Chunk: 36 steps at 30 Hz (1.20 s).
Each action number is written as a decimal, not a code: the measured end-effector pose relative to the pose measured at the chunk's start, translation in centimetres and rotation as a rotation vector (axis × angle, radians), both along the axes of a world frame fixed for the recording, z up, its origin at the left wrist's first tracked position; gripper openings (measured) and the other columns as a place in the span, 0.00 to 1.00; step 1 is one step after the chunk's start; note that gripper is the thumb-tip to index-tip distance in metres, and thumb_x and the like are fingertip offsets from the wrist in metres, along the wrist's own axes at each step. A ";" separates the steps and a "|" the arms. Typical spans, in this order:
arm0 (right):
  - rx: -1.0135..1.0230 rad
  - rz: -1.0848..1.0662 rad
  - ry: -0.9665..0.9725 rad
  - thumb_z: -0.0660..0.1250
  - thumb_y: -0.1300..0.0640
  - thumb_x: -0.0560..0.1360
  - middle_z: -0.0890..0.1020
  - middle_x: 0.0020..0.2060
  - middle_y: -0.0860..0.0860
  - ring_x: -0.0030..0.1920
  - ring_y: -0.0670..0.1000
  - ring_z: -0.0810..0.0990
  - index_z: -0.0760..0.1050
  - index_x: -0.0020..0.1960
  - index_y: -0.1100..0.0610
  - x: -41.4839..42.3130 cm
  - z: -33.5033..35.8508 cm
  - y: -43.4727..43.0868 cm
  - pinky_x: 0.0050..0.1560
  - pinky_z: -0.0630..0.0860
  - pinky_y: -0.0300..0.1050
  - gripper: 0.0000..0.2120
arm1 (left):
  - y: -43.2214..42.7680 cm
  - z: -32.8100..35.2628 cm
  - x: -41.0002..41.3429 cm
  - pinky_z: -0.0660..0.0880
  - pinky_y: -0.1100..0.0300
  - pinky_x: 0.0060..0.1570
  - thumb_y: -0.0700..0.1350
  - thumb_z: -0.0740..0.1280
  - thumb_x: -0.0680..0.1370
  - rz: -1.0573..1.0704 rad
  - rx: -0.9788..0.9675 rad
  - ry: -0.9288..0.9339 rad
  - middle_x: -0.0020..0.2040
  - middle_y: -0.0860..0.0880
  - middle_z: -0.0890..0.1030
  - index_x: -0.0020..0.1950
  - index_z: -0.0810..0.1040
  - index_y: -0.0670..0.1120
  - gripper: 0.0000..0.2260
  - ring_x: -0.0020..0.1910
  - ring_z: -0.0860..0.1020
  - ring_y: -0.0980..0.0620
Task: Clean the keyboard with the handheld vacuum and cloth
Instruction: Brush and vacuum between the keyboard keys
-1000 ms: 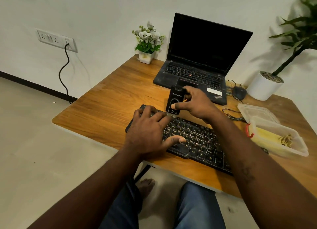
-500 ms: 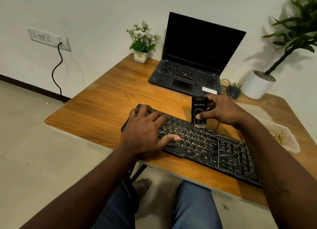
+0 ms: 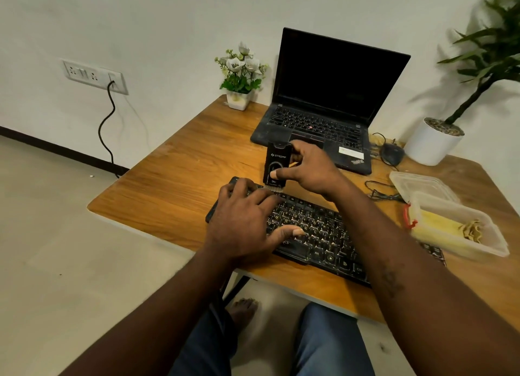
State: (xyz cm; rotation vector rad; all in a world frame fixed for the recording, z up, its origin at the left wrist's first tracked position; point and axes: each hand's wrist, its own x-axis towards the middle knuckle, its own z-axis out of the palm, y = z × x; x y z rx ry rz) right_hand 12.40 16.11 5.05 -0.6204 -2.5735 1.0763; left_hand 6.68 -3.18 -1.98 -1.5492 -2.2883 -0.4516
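On the wooden table, in my head view, the black keyboard lies slantwise near the front edge. My right hand grips the small black vacuum, with the fingers curled round its far side and the thumb pressed across its front. The vacuum stands upright, its brush end down at the keyboard's far-left corner. My left hand lies flat on the left part of the keys. Its fingers are straight and spread, the thumb reaches toward the lower rows, and it holds nothing.

At twelve o'clock from the keyboard sits an open laptop with a dark screen. At eleven o'clock, in the table's far corner, stands a little white pot of flowers. At three o'clock a clear plastic box holds something yellow that I cannot make out, and its lid lies just behind it. At two o'clock a black mouse lies beside a white plant pot.
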 end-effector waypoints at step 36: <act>0.376 0.080 -0.111 0.81 0.50 0.69 0.84 0.55 0.48 0.49 0.49 0.83 0.76 0.64 0.49 1.9 2.1 -1.0 0.51 0.83 0.54 0.26 | 0.0 -0.1 0.2 0.68 0.45 0.58 0.77 0.52 0.77 0.021 0.023 0.012 0.62 0.52 0.83 0.66 0.80 0.53 0.35 0.63 0.71 0.44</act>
